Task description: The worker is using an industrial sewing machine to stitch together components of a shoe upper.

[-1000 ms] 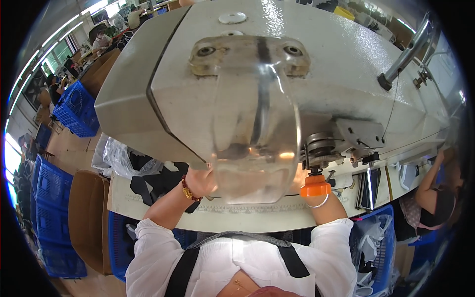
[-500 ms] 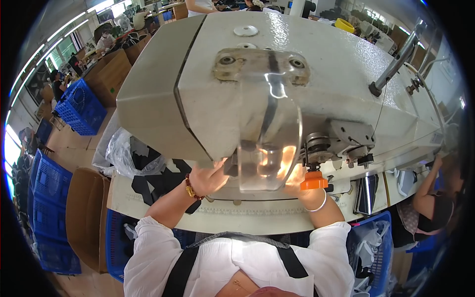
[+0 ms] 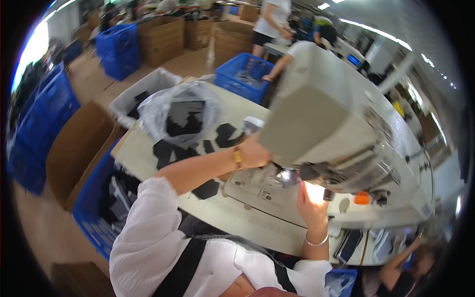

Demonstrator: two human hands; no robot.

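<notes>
A pale sewing machine (image 3: 316, 104) stands over the table, its lamp glowing by the needle area. My left hand (image 3: 255, 151) is at the left side of the machine head, its fingertips partly hidden behind the casing. My right hand (image 3: 311, 205) is under the machine head in the bright lamp light, and glare and blur hide its fingers. Whether either hand holds anything does not show. Flat black cut pieces (image 3: 206, 189) lie on the table (image 3: 267, 227) around my left forearm. Past my left hand sits a light grey-white piece (image 3: 253, 124).
A clear plastic bag (image 3: 213, 106) of dark pieces lies at the table's far left, beside a white bin (image 3: 121, 104). Blue baskets (image 3: 225, 74) stand beyond and below. A phone (image 3: 349, 246) lies at right. Co-workers are at the far side and lower right.
The view has swung left, bringing the bag, black pieces and far basket into fuller sight. My left hand now shows beside the machine head; my right hand stays near the needle area.
</notes>
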